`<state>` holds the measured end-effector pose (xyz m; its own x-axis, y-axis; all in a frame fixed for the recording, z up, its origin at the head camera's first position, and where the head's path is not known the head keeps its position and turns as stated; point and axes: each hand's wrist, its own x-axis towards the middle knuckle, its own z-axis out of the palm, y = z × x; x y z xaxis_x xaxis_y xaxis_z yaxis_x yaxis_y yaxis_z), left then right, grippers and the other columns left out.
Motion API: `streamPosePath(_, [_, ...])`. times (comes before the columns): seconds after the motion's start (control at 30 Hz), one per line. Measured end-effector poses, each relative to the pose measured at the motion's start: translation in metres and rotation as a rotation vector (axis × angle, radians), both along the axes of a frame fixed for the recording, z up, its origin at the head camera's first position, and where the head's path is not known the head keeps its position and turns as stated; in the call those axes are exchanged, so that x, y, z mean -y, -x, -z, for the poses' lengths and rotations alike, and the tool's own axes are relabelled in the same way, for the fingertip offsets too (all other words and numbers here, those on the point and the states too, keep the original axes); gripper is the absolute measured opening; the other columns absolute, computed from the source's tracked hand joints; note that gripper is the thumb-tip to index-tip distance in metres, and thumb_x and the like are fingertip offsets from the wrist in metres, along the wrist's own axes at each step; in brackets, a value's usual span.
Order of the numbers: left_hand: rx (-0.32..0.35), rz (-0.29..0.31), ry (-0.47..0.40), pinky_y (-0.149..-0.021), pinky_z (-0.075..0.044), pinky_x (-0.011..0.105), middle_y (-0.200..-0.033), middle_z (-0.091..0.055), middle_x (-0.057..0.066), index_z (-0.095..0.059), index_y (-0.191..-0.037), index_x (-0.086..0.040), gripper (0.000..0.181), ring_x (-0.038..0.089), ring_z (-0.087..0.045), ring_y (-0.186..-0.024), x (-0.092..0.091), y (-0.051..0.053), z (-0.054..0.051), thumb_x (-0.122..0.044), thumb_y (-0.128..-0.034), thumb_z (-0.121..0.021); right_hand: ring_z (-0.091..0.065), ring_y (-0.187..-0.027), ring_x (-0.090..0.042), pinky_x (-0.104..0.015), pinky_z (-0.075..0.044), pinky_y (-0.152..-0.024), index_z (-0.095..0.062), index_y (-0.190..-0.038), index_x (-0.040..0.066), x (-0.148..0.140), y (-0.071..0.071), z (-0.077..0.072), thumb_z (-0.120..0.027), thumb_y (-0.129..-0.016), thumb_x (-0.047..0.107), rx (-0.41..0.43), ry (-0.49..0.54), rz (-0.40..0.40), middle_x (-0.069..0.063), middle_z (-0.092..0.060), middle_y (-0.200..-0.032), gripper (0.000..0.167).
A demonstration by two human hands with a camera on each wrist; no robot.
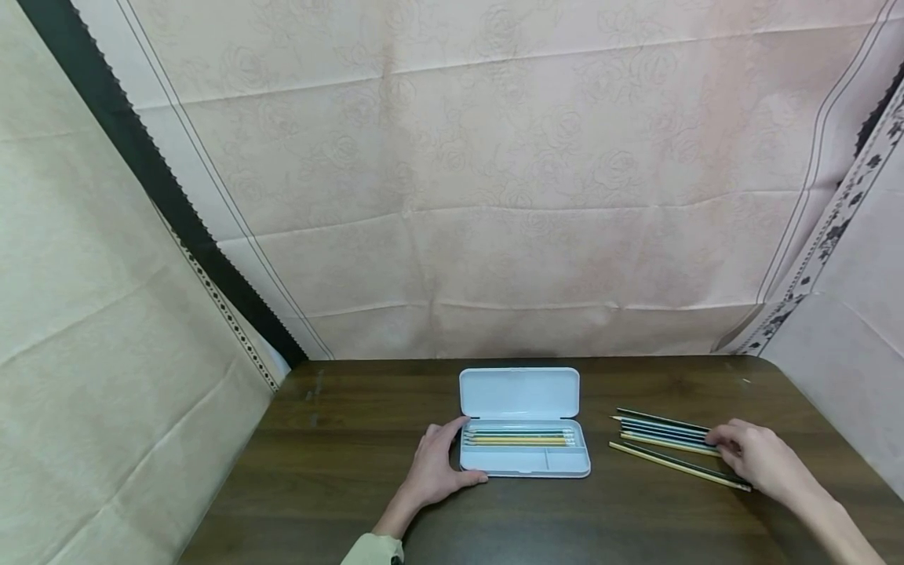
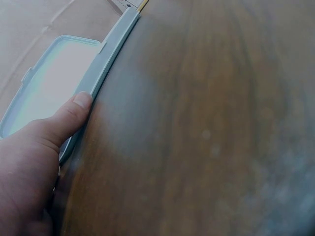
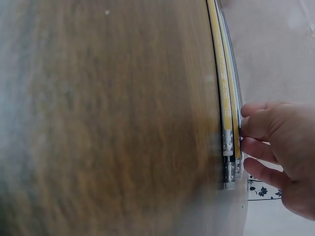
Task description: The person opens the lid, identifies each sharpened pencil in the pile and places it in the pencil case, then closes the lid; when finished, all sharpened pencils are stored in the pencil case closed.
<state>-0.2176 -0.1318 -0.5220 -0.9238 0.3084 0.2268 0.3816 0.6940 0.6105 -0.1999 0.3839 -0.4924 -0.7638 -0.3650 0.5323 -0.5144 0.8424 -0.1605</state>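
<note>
A light-blue pencil case [image 1: 526,463] lies with its lid [image 1: 519,392] raised at the back. Several pencils [image 1: 521,440] rest in its rear compartment. My left hand [image 1: 436,464] grips the case's left end, thumb along the front edge; its other fingers are partly hidden. To the right, my right hand [image 1: 766,461] bends over the eraser ends of several loose pencils [image 1: 664,433]. Its fingertips [image 3: 250,143] are at the rear ones, but whether they pinch a pencil is unclear. Two more pencils, one dark and one yellow [image 1: 678,466], lie in front of that group.
The dark brown wooden table [image 1: 339,479] is backed by a pale patterned cloth [image 1: 494,196]. More cloth hangs at the left [image 1: 127,353] and right [image 1: 847,353] sides. In the case's front part, a low divider [image 1: 547,457] separates two compartments.
</note>
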Motion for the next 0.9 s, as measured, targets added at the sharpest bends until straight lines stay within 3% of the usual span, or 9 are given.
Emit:
streamPosePath(0.6, [0.007,-0.003,-0.002,-0.084,-0.040,0.039,-0.134,-0.057,0.001,-0.048,-0.148,-0.018,0.095,0.017,-0.044,-0.103,0.0002,0.0003,0.0003,-0.061,-0.0711,-0.084,-0.044,-0.064,0.003,-0.030,-0.040,-0.051,-0.070,-0.081,0.019,-0.0002,0.0041,-0.0026,-0.084,-0.065,-0.009,0.116,-0.075,0.001,0.019,-0.048,-0.073,0.035])
streamPosePath(0.9, [0.010,-0.005,0.004,-0.083,-0.039,0.038,-0.134,-0.057,0.000,-0.048,-0.148,-0.018,0.095,0.017,-0.044,-0.102,0.0005,0.0011,0.0016,-0.061,-0.0709,-0.084,-0.046,-0.066,-0.001,-0.034,-0.041,-0.052,-0.071,-0.087,0.019,0.0034,0.0030,-0.0087,-0.076,-0.076,-0.007,0.259,-0.111,0.061,0.016,-0.048,-0.076,0.029])
